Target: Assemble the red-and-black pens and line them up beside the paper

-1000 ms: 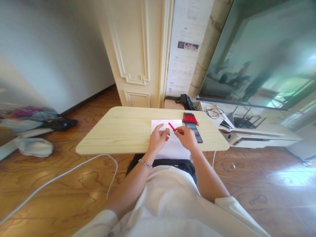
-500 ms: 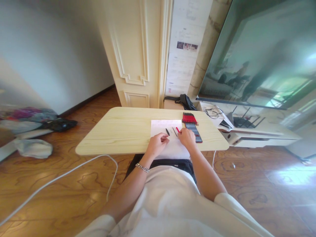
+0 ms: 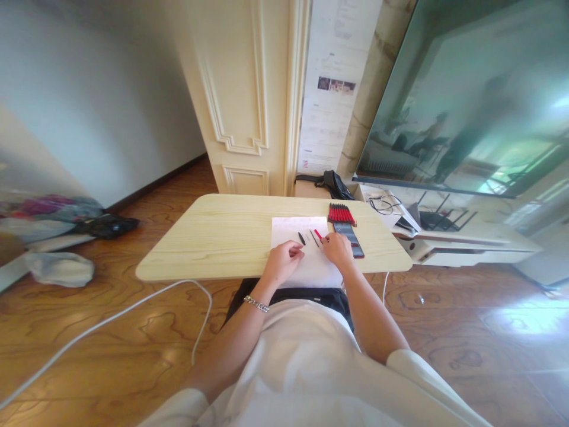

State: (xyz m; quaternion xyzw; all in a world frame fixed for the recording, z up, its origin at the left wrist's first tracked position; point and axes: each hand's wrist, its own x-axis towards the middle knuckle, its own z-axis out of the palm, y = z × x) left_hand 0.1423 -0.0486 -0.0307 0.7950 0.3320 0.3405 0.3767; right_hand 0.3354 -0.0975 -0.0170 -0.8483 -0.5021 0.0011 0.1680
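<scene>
On a sheet of white paper lies a short black pen part, perhaps a cap. Right of it are a thin dark stick, like a refill, and a red pen barrel. My right hand has its thumb and fingertips closed at the near end of the red pen barrel. Over the paper's left side rests my left hand, its fingers loosely curled and apart, with nothing visible in them. Several red pens with black ends lie in a row beyond my right hand.
A dark flat case lies just below the row of pens, partly behind my right hand. The pale wooden table has rounded corners. Beyond it stand a white cabinet with a router and a black bag.
The red pen barrel and my right fingertips have shifted slightly left, nearer the thin dark stick. My left hand has hardly moved.
</scene>
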